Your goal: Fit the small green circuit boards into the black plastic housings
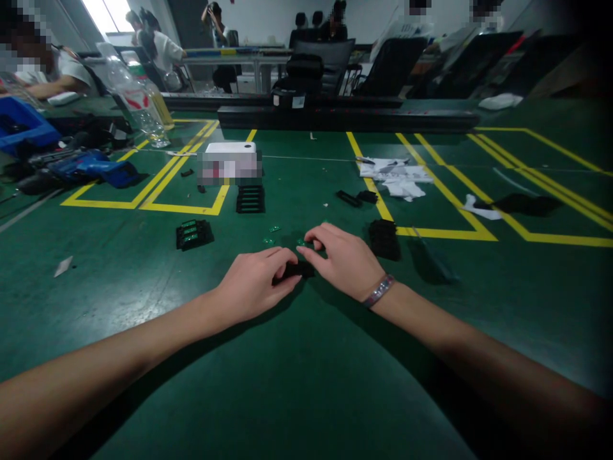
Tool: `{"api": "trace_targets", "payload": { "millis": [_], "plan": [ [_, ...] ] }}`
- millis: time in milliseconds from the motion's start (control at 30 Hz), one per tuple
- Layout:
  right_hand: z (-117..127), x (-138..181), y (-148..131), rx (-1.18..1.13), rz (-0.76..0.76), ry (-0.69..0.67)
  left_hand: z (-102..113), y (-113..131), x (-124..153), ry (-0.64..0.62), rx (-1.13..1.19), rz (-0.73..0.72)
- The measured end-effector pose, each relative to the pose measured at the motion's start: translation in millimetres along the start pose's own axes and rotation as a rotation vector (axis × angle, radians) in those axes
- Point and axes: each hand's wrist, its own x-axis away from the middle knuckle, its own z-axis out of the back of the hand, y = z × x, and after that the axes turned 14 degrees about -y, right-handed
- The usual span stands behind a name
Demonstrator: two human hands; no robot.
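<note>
My left hand (pixel 258 281) is closed round a small black plastic frame (pixel 306 269), its thumb in front and its fingers partly covering it. Just to the right is my right hand (pixel 342 259), thumb and forefinger curved together at a small green circuit board (pixel 301 243) that shows at their tips. A bracelet circles that wrist. Beyond the hands, more green boards (pixel 269 241) lie loose on the green table (pixel 306 383). To the left sits a black frame holding green boards (pixel 191 234). Stacked black frames (pixel 384 239) stand by my right hand.
A slotted black frame (pixel 249 199) lies before a white box (pixel 230 160). Black pieces (pixel 349 198), crumpled white paper (pixel 395 176) and a clear plastic piece (pixel 431 259) are on the right. Blue tools (pixel 96 167) and bottles (pixel 138 105) stand left. A long black bar (pixel 345 120) crosses behind.
</note>
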Motion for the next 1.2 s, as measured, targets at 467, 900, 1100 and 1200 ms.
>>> {"api": "trace_targets", "payload": {
  "millis": [467, 900, 1100, 1200],
  "plan": [
    [0, -3, 12, -0.325, 0.052, 0.131, 2, -5, -10, 0.225, 0.04, -0.095],
    [3, 7, 10, -0.681, 0.099, 0.076, 5, -7, -6, 0.181, 0.087, -0.052],
    [5, 8, 8, -0.644, 0.124, 0.093, 6, -5, -5, 0.173, 0.078, -0.064],
    [5, 8, 8, -0.633, 0.144, 0.11, 8, -3, -5, 0.17, 0.079, -0.076]
  ]
}}
